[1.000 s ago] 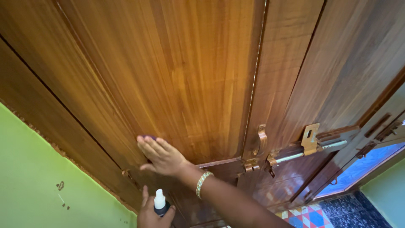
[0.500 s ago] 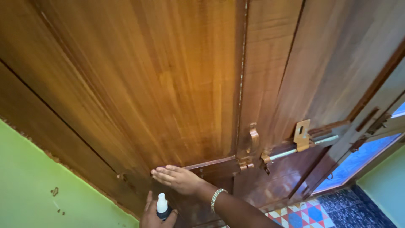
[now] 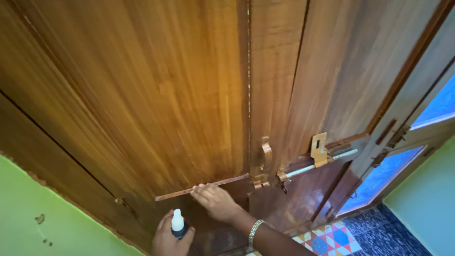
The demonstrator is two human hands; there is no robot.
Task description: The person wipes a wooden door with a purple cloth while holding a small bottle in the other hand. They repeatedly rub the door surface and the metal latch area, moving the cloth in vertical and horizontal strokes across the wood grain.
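The right hand (image 3: 215,201) has slid down the wooden door (image 3: 156,104) to lower centre, fingers flat and holding nothing, while the left hand (image 3: 167,241) grips a small dropper bottle (image 3: 178,224).

Glossy varnished wooden door (image 3: 156,95), shiny brass-coloured metal latch (image 3: 318,150), smooth plastic-looking bottle (image 3: 178,224).

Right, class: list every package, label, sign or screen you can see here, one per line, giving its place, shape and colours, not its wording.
Small bottle: bottom centre, held in the left hand below the door's ledge; dark body, white dropper-style nozzle cap.
No labels, signs or screens can be seen.
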